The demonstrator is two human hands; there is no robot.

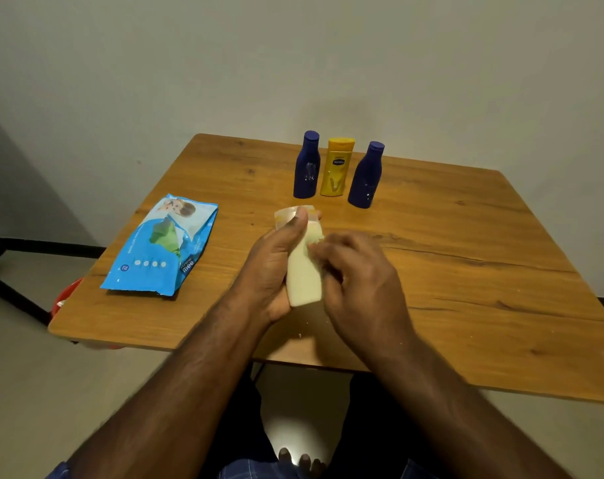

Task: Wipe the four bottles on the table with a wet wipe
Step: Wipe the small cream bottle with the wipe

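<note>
Left hand [271, 261] gripping cream bottle [303, 274], right hand [357, 274] rubbing it

Wipes pack [162, 245] left of bottles [337, 167]

Left hand [276, 267] grips a cream bottle [303, 271] tilted over the table [466, 271] near the front edge, thumb up by its cap. Right hand [359, 274] presses against the bottle's side; any wipe is hidden. Two blue bottles [307, 165] [366, 176] flank a yellow bottle [337, 167] near the back edge. Blue wipes pack [162, 247] lies by the left edge.
</note>
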